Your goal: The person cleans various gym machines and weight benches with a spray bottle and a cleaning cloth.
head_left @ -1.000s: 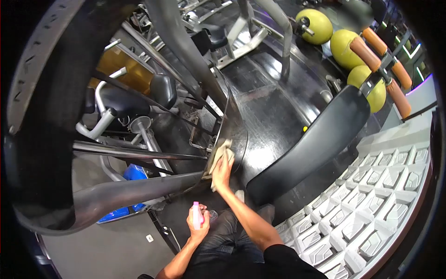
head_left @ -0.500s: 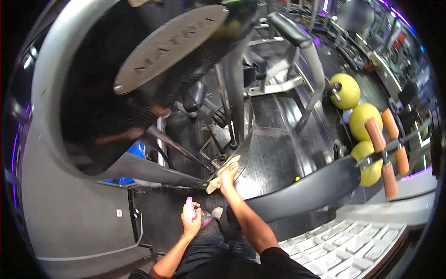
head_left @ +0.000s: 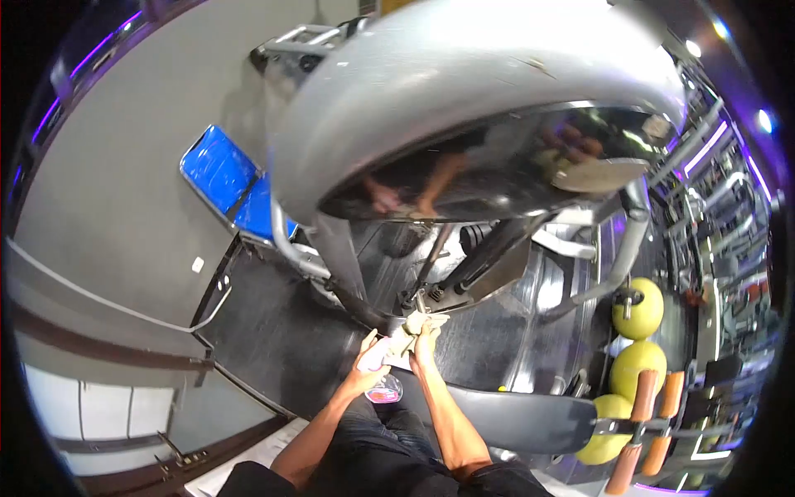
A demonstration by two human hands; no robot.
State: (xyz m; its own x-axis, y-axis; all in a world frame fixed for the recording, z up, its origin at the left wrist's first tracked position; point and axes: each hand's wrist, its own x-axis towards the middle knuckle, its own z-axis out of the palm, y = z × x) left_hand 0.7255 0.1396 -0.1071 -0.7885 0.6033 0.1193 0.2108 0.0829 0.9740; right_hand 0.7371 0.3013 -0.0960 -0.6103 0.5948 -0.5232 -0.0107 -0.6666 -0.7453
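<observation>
My left hand (head_left: 362, 374) is wrapped around a spray bottle (head_left: 383, 390) with a pale pink head and a clear body holding some liquid. Its nozzle points up toward a beige cloth (head_left: 407, 337). My right hand (head_left: 424, 346) grips that cloth, close beside the left one. Both hands are low in front of the exercise machine's metal frame (head_left: 344, 269), near the foot of its post. Above them bulges the machine's silver housing (head_left: 464, 74), whose glossy black panel (head_left: 480, 178) mirrors my arms.
A black padded bench (head_left: 513, 421) with brown foam grips (head_left: 644, 396) lies to the right. Yellow exercise balls (head_left: 638, 364) stand beyond it. On the left are a blue seat (head_left: 219, 170), a grey wall (head_left: 108, 199) and a door (head_left: 199, 414).
My view has swung left, bringing the blue seat and door into sight. My right hand has drawn the cloth back from the frame, and both hands have come together, bottle beside cloth.
</observation>
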